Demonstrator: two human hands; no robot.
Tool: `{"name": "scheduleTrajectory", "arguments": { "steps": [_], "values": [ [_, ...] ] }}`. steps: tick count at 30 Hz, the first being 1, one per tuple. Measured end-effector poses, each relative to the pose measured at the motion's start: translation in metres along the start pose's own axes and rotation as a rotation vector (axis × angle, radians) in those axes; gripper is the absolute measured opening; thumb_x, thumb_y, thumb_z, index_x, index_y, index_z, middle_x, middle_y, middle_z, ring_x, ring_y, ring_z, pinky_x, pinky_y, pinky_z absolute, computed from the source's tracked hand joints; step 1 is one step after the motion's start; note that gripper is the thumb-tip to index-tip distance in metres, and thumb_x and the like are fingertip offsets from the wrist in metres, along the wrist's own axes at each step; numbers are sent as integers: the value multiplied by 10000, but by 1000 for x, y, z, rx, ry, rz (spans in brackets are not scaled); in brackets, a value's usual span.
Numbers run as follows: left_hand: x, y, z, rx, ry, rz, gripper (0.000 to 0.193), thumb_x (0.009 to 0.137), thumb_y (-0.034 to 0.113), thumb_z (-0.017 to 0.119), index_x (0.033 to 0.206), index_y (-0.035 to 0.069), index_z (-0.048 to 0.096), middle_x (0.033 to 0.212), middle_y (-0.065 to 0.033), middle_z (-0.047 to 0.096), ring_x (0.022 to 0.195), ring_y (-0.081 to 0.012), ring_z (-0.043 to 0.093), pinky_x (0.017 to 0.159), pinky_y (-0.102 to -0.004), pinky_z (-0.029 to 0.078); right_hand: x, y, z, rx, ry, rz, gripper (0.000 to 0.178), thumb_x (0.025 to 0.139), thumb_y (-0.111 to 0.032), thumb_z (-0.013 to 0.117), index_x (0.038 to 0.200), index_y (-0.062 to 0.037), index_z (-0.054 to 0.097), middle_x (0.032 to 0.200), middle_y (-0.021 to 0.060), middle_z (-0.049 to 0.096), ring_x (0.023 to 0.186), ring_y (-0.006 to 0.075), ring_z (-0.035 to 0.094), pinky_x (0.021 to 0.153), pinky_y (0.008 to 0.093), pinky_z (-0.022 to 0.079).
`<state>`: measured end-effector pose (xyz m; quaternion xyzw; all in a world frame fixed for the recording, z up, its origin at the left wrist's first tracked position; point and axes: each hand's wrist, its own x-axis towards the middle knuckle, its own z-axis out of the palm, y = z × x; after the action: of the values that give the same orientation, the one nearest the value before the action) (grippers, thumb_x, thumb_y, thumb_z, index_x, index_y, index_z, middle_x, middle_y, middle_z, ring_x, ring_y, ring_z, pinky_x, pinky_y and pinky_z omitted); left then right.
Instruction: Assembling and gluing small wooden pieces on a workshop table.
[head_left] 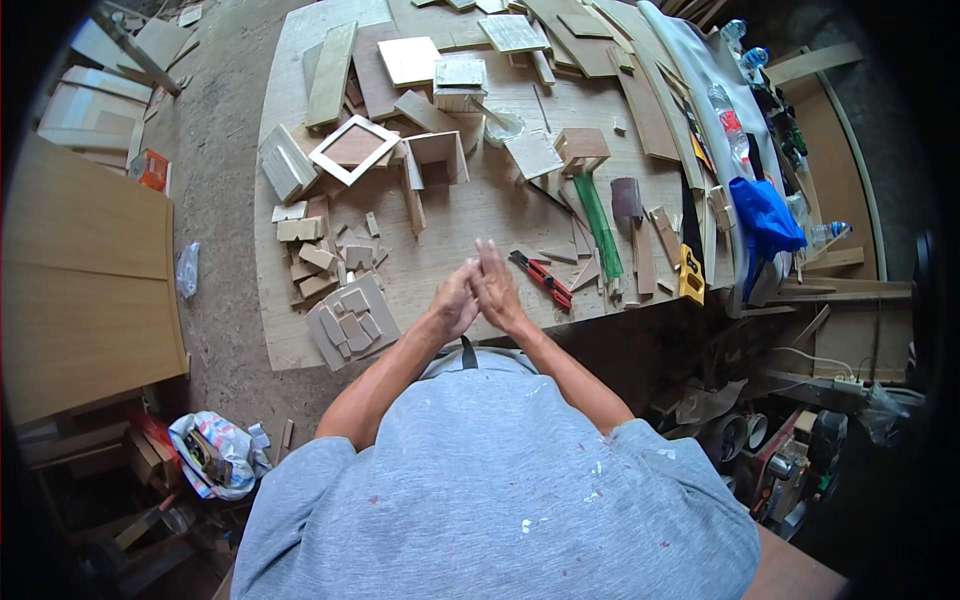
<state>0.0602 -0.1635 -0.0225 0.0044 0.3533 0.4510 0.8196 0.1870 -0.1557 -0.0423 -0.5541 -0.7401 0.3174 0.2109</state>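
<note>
Palm to palm, my left hand (457, 298) and my right hand (496, 290) meet over the near edge of the wooden worktable (450, 240). The right fingers stretch out straight and point away from me. The left fingers lie against the right palm and are partly hidden by it. No object shows between the hands. Just right of them lies a red and black hand tool (541, 279), its kind unclear. To the left are a board with small wood pieces on it (384, 309) and stacked wood offcuts (318, 257). Beyond stands an open wooden box (437, 158).
A white square frame (381, 137) leans among boards at the far left. Small wooden stands (583, 148), a green strip (600, 235) and a yellow-handled handsaw (691, 275) lie to the right. A blue plastic bag (765, 220) hangs at the right edge. Left is a wooden cabinet (90, 280).
</note>
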Motion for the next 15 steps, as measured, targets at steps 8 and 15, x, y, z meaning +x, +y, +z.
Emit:
{"name": "scheduleTrajectory", "arguments": {
  "steps": [8,15],
  "values": [
    [-30,13,-5,503,180,172,205,949,250,648,906,50,638,747,-32,661,629,-126,652,602,-286,567,39,39,-48,74,261,244,267,917,-147,538,1151,-37,605,799,161,657,722,320,638,697,424,503],
    [-49,2,-68,361,463,168,342,972,403,573,784,121,528,559,62,422,417,-57,407,436,-262,451,4,48,-50,37,131,46,207,894,-79,532,1085,-58,609,770,169,677,703,335,677,628,434,506]
  ]
}}
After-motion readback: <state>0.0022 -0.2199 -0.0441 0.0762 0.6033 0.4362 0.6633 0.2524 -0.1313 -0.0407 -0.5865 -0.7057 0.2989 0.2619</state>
